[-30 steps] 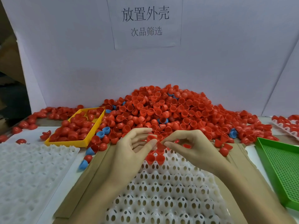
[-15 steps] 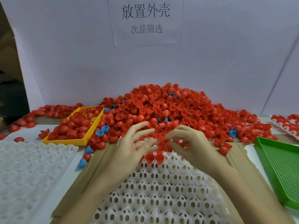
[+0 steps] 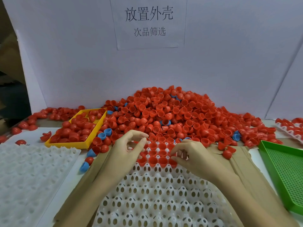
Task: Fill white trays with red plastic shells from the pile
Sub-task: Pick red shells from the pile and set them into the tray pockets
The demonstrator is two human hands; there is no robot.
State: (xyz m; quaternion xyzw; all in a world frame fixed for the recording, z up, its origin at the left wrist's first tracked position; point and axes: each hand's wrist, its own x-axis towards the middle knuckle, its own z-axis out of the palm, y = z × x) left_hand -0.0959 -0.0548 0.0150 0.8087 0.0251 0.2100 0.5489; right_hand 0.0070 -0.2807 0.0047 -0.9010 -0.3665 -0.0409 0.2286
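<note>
A white tray (image 3: 155,195) with holed cups lies on brown cardboard in front of me. Its far rows hold several red shells (image 3: 158,153), open side down. Behind it rises the big pile of red shells (image 3: 172,115) with a few blue ones mixed in. My left hand (image 3: 129,149) hovers over the left end of the filled rows, fingers loosely curled, and no shell shows in it. My right hand (image 3: 193,154) is at the right end, thumb and fingertips pinching a red shell (image 3: 172,162) in the nearest filled row.
A yellow tray (image 3: 91,138) of red shells sits at the left, with another white tray (image 3: 29,174) in front of it. A green perforated tray (image 3: 285,171) lies at the right. Loose blue shells (image 3: 105,134) lie between the yellow tray and the cardboard. A white wall with a paper sign stands behind.
Both hands have dropped from the pile's edge onto the tray and moved apart. The filled rows of red shells between them now show.
</note>
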